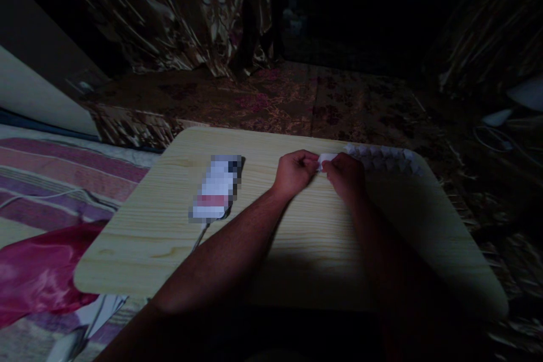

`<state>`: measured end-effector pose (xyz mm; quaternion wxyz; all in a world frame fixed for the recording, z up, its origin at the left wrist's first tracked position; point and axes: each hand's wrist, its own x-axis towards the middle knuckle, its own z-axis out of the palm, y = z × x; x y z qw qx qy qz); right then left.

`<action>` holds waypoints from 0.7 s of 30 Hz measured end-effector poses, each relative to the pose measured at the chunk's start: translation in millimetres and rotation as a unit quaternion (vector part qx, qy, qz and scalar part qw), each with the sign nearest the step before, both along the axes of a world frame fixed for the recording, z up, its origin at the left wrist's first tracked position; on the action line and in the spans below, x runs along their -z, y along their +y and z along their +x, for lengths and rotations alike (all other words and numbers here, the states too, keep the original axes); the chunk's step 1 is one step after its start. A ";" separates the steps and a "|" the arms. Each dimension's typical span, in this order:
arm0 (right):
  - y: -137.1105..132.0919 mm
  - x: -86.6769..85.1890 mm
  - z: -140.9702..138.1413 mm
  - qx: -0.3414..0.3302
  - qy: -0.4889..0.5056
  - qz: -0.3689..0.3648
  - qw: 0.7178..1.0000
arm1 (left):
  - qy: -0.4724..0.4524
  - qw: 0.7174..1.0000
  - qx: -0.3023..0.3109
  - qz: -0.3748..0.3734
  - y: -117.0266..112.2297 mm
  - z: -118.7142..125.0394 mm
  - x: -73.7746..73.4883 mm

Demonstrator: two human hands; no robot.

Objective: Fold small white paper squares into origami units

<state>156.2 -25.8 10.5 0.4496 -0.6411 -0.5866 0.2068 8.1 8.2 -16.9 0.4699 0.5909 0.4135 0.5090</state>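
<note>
Both hands meet near the far edge of a light wooden table [297, 237]. My left hand [294, 171] and my right hand [345, 176] are closed in a pinch on a small white piece of paper [326, 159] held between them. Just right of the hands, along the table's far edge, lie several small white folded paper pieces [384, 158] in rows. Left of my hands a phone [216, 188], its screen blurred out, lies flat on the table with a white cable [199, 237] running off the near edge.
A striped mat [51, 175] and a red cloth [38, 271] lie on the left. Shiny brown curtains [169, 11] hang behind, over a patterned carpet [297, 102]. White cables and an object [504, 124] lie in the dark on the right.
</note>
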 end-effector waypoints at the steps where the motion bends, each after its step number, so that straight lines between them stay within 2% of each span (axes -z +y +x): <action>1: -0.1 0.0 -0.1 -0.004 0.007 -0.002 1.000 | 0.002 1.000 -0.001 0.001 0.3 0.0 0.5; 10: 1.5 1.7 2.2 -0.039 0.046 -0.034 0.998 | -0.010 1.000 0.019 -0.001 1.1 -1.0 -1.4; 21: -1.1 -4.6 -0.4 -0.047 0.070 -0.054 0.995 | -0.039 0.998 0.028 -0.043 -0.1 -1.5 -7.3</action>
